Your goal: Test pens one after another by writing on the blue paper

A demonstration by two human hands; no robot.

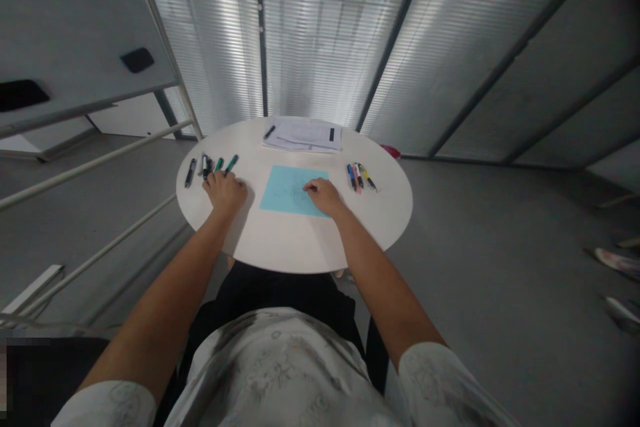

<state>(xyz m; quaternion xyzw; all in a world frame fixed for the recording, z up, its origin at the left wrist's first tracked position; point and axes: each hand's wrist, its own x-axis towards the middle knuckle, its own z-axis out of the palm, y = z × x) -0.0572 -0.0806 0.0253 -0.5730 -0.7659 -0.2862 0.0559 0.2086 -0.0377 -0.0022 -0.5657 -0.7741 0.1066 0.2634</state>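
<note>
My right hand (327, 198) rests over the right part of a light blue sheet of paper (273, 200). Its fingers are closed on what looks like a short dark pen (313, 188), mostly hidden by the hand. Faint dark marks show on the middle of the sheet. My left hand (226, 193) lies palm down on the white table (285, 247), left of the sheet, fingers apart. Just beyond its fingertips are a green-and-black marker (231, 163), another green marker (219, 164) and a black-and-white marker (205, 165); whether the fingers touch them I cannot tell.
A black marker (190, 173) lies at the table's left edge. Several pens, including a blue one (351, 177) and a yellow one (368, 177), lie right of the sheet. Stacked papers (303, 135) sit at the back. A white metal frame (100, 160) stands to the left.
</note>
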